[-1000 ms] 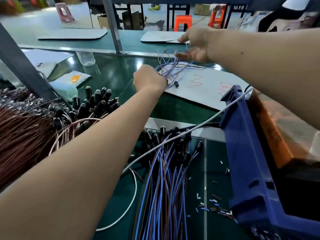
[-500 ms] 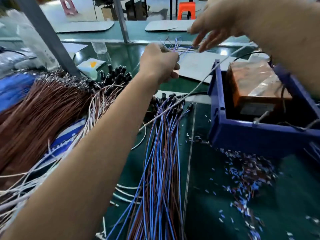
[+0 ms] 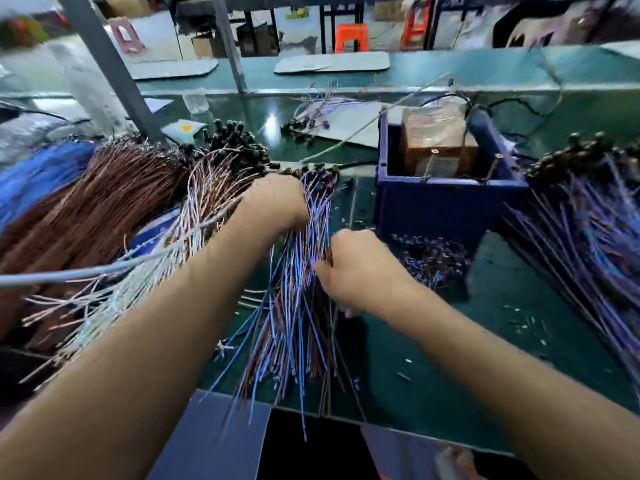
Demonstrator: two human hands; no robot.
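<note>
With the blue and brown wires (image 3: pixel 294 323) lying on the green table (image 3: pixel 450 341) by the blue bin (image 3: pixel 433 206), your right hand (image 3: pixel 356 268) pinched a few and your left hand (image 3: pixel 273 202) rested on top, its grip hidden, so a slow, straight pull was best.

Both hands have come back from the far side of the surface, where they were working at the small bunch of wires (image 3: pixel 311 114) on the white sheet (image 3: pixel 356 135); that bunch now lies there alone, free of either hand. The left hand (image 3: pixel 277 202) now sits on the top end of the bundle of blue and brown wires (image 3: pixel 294 327), its fingers hidden. The right hand (image 3: pixel 356 268), spread open a moment ago, now curls its fingers into the bundle's right edge, lower down.
</note>
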